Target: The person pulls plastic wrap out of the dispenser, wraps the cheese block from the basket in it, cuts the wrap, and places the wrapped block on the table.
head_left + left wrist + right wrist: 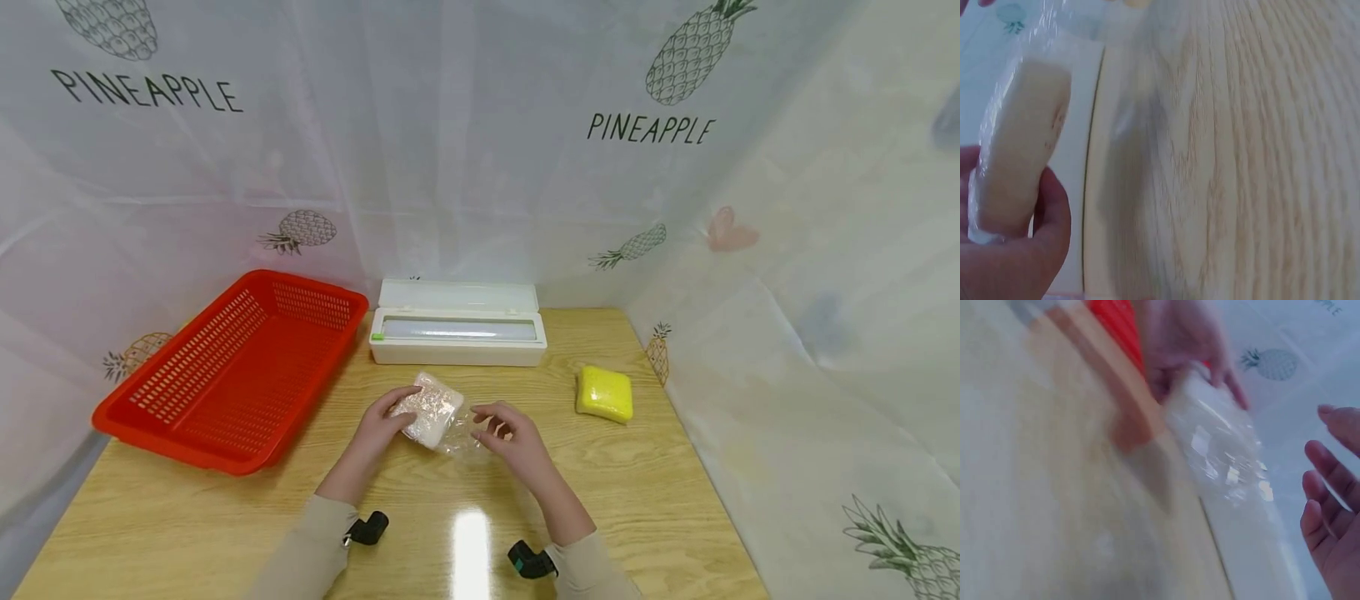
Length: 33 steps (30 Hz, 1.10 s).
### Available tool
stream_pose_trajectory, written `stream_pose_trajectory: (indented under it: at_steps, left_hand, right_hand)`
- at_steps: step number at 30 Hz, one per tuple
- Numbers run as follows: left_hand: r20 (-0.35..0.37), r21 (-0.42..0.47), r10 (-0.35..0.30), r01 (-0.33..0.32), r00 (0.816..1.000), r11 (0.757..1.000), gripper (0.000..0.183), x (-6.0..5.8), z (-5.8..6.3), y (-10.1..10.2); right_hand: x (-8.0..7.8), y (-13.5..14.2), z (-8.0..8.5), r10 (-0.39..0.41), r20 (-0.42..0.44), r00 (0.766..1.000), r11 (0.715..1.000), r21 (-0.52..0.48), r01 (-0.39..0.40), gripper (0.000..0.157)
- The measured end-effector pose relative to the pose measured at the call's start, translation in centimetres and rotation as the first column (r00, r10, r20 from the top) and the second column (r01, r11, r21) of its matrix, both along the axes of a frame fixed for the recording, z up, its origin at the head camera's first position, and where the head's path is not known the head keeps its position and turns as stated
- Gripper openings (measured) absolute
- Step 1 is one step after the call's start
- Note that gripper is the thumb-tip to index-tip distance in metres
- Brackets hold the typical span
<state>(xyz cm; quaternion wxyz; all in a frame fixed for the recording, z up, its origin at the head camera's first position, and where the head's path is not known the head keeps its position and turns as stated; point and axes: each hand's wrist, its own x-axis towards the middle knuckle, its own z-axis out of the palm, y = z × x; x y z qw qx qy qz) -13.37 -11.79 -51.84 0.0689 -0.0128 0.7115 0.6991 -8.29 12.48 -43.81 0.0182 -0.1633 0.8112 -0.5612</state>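
My left hand (380,422) grips a thick, squarish cream-white block (432,408) by its left side, thumb on one face and fingers on the other. Shiny clear plastic film (1229,465) covers the block, and a loose crinkled end hangs out to its right. In the left wrist view faint reddish marks show on the block's edge, held above the table. My right hand (513,440) hovers beside that loose end, its fingers loosely bent. Seen from the right wrist, these fingers (1329,472) are spread apart from the film with nothing between them.
Behind the hands stands a white film dispenser (459,354) with its lid raised and a roll inside. A red slotted basket (258,458) sits at the left. To the right lies a shiny yellow block (604,393) on the wooden table (645,500). Pineapple-print sheets (465,167) enclose the table.
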Motion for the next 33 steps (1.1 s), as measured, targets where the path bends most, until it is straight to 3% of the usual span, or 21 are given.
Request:
stream_pose_trajectory:
  at_steps: [3,7,10,12,16,18,19,21,25,27,29,33]
  left_hand:
    - [0.009,-0.028,-0.109,0.109,0.994,0.994,0.043,-0.1,0.2,-0.3]
    - [0.032,-0.037,-0.257,0.258,0.966,0.965,0.043,-0.4,0.2,-0.5]
    - [0.040,-0.022,-0.354,0.355,0.934,0.934,0.043,-0.5,0.3,-0.6]
    - [0.050,0.035,-0.421,0.419,0.906,0.907,0.044,-0.5,0.4,-0.5]
    - [0.035,0.073,-0.530,0.527,0.847,0.847,0.044,-0.5,0.6,-0.4]
    - [0.026,0.055,-0.549,0.547,0.836,0.836,0.044,-0.4,0.6,-0.3]
    - [0.019,0.044,-0.549,0.548,0.836,0.835,0.044,-0.4,0.6,-0.3]
    - [0.027,0.048,-0.521,0.519,0.853,0.853,0.045,-0.3,0.4,-0.2]
    - [0.057,0.065,-0.343,0.339,0.938,0.938,0.055,0.0,-0.4,0.1]
    - [0.083,0.092,-0.240,0.232,0.967,0.968,0.059,0.5,-0.9,0.4]
    - [0.120,0.137,-0.166,0.149,0.979,0.979,0.060,1.2,-1.3,0.8]
    - [0.188,0.233,-0.129,0.084,0.974,0.969,0.054,2.9,-2.0,1.6]
  right_hand:
    - [-1.0,0.5,0.5,0.007,0.023,1.000,1.000,0.018,-0.008,0.026]
    - [-2.2,0.7,0.1,0.057,0.080,0.995,0.998,0.014,-0.059,0.023]
    - [-2.9,0.5,-1.1,0.106,0.139,0.985,0.994,-0.033,-0.103,0.018]
    - [-3.2,0.4,-2.3,0.132,0.204,0.970,0.990,-0.080,-0.117,0.015]
    - [-3.8,0.3,-5.0,0.166,0.353,0.921,0.979,-0.167,-0.112,0.016]
    - [-4.0,0.3,-6.0,0.167,0.387,0.907,0.978,-0.183,-0.101,0.017]
    - [-4.0,0.4,-6.2,0.165,0.388,0.907,0.977,-0.190,-0.096,0.018]
    - [-4.1,0.4,-6.6,0.146,0.380,0.914,0.978,-0.195,-0.075,0.019]
    - [-3.9,0.4,-5.7,0.060,0.374,0.925,0.981,-0.192,0.014,0.019]
    - [-3.9,0.4,-5.1,0.018,0.387,0.922,0.978,-0.200,0.064,0.021]
    - [-3.9,0.5,-4.7,-0.008,0.408,0.913,0.970,-0.219,0.106,0.022]
    - [-5.1,1.0,-6.5,-0.062,0.429,0.901,0.953,-0.243,0.181,0.024]
